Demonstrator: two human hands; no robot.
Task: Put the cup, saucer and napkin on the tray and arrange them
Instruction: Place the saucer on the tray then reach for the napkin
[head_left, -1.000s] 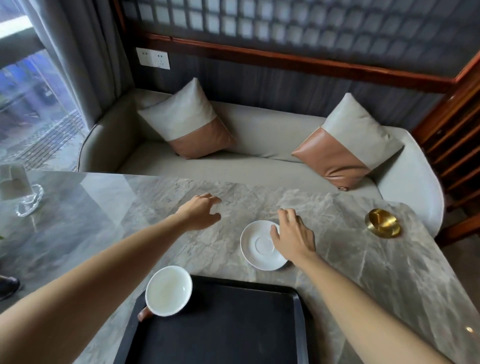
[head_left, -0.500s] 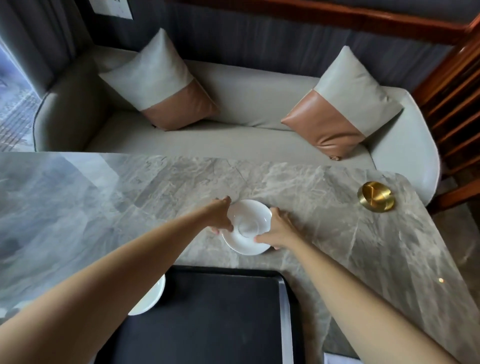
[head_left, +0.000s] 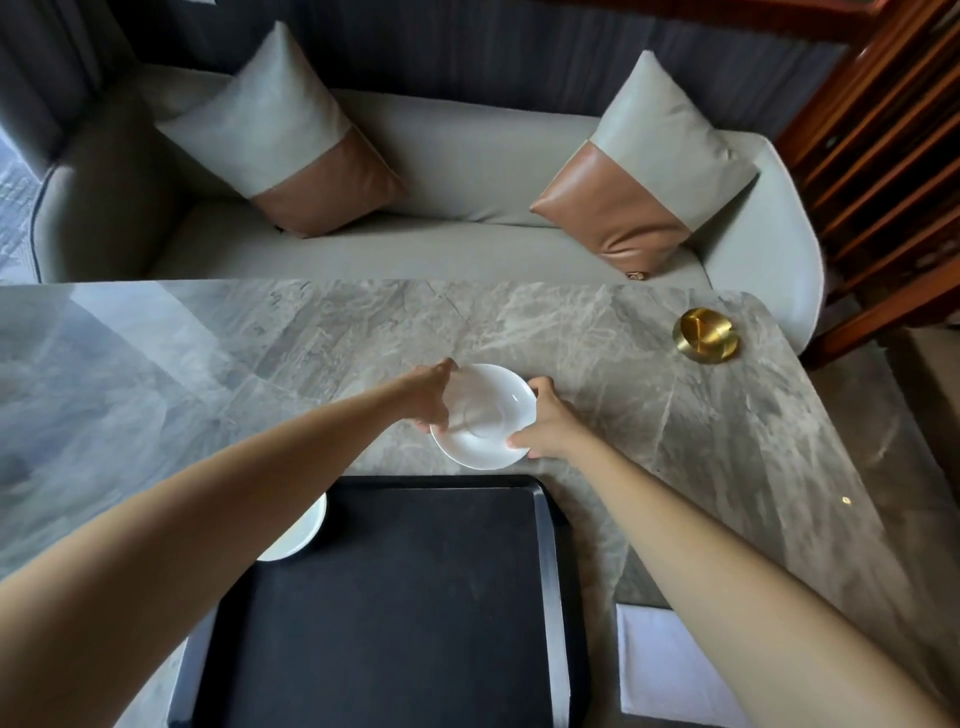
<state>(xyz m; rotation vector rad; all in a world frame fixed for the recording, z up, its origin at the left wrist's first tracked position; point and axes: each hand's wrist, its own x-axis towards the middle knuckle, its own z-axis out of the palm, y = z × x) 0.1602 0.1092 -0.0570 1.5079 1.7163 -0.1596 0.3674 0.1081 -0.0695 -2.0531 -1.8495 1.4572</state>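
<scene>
Since a second ago: both hands closed onto the saucer; saucer raised and tilted off the table.

Cup (head_left: 298, 530): white, on the tray's far left corner, mostly hidden under the left forearm; handle not visible.

Left hand (head_left: 428, 397): fingers curled around the saucer's left rim, thumb on top, fingertips underneath.

Saucer (head_left: 483, 415): white, held between the two hands just beyond the tray's far edge, far rim tipped up, near rim low over the marble table (head_left: 234, 353). Whether the near rim touches the table cannot be told.

Right hand (head_left: 545, 421): fingers pinched on the saucer's right rim, thumb near, index at the far edge.

Tray (head_left: 395, 597): black, rectangular, near centre; bare apart from the cup.

Napkin (head_left: 670, 670): white, folded, flat on the table just right of the tray, partly covered by the right forearm; not yet on the tray.

Brass dish (head_left: 705, 334): far right corner, well apart.

Status, judged: saucer transfer under way; napkin and final arranging remain.
</scene>
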